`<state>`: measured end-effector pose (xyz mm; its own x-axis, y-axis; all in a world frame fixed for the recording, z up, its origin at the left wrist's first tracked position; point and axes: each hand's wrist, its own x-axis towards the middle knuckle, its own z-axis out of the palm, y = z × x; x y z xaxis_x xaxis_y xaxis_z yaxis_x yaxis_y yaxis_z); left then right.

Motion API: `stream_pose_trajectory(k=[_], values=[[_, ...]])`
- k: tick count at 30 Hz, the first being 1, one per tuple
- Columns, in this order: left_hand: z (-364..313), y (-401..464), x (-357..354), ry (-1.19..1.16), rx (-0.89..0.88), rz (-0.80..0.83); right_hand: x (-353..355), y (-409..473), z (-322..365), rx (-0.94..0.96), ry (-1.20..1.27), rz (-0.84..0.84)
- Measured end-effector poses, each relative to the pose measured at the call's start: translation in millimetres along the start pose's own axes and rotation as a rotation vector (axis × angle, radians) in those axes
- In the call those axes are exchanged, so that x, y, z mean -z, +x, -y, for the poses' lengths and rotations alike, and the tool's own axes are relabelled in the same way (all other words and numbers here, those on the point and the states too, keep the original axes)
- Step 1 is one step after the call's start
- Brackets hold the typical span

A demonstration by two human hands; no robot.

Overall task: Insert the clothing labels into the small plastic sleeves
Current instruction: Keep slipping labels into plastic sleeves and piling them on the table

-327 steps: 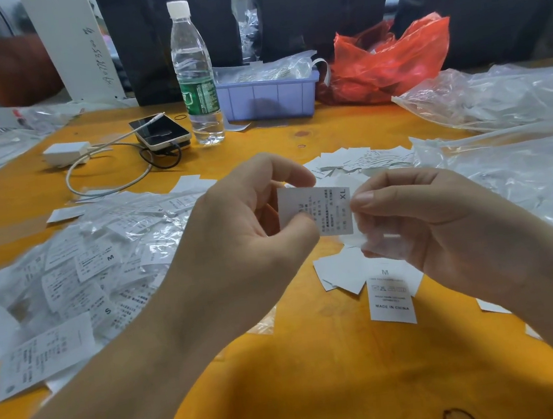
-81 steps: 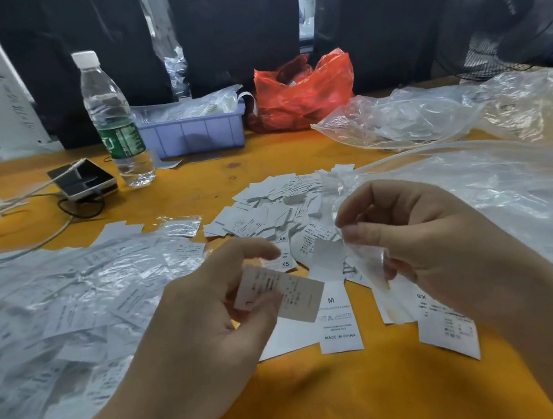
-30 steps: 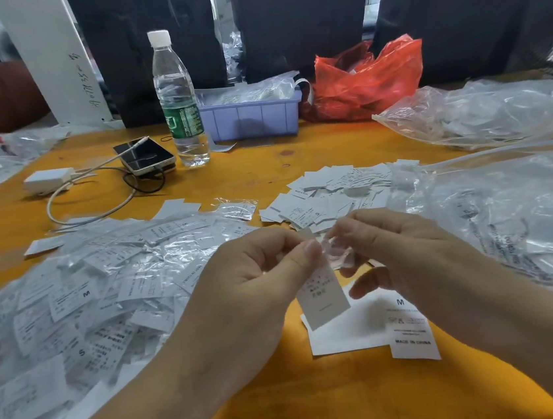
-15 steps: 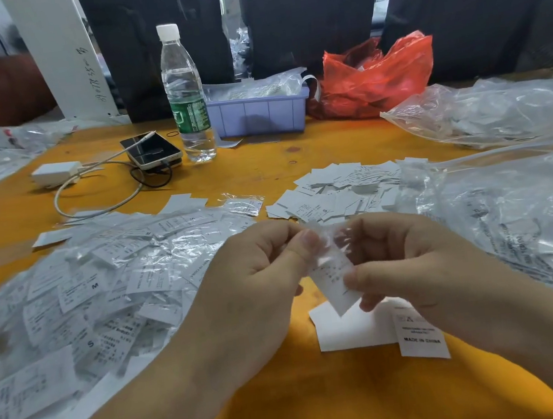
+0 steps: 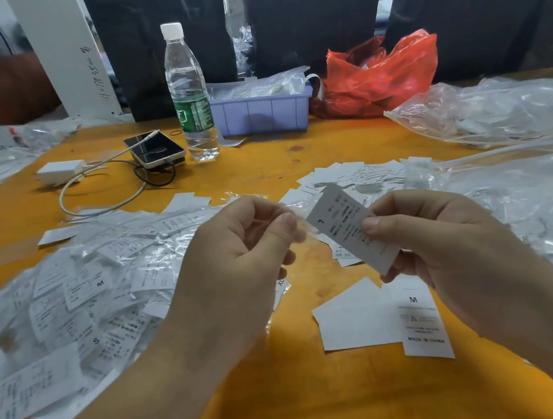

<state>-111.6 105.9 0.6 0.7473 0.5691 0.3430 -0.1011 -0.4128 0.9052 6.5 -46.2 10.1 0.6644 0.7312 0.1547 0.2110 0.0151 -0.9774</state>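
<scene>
A: Grip? 
B: Right hand [image 5: 444, 242] is pinching one white printed "L" clothing label [image 5: 349, 227] between thumb and forefinger, tilted, above the orange table [image 5: 289, 397]. Left hand [image 5: 240, 265] is pinching a clear, barely visible small plastic sleeve [image 5: 304, 226] at the label's upper corner. Whether the label is inside, can't tell.
A: Pose? 
B: Both hands are hovering mid-frame, fingers curled, thumbs facing each other.
A: Counts? 
B: Two loose labels lying flat [image 5: 383, 314] under the right hand. One bagged-label heap [image 5: 82, 300] left, too many to count. One unbagged pile [image 5: 350, 175] behind. One water bottle [image 5: 189, 95], one phone [image 5: 154, 150], one lilac bin [image 5: 262, 112], one red bag [image 5: 377, 74].
</scene>
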Motion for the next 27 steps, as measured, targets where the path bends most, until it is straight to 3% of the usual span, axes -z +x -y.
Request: stream_pose_trajectory(k=[14,22,27], values=[[-2.7,-1.7,-2.3,-0.044,-0.009,0.032,0.3,-0.6,-3.2,0.058,-0.039,0.032],[-5.1,-3.9,-2.8,-0.02,-0.018,0.034,-3.5,-3.9,-2.7,0.074,-0.101,0.143],[-5.0,-1.7,-1.5,-0.086,-0.009,0.01,3.0,-0.1,-0.6,0.121,-0.025,-0.039]])
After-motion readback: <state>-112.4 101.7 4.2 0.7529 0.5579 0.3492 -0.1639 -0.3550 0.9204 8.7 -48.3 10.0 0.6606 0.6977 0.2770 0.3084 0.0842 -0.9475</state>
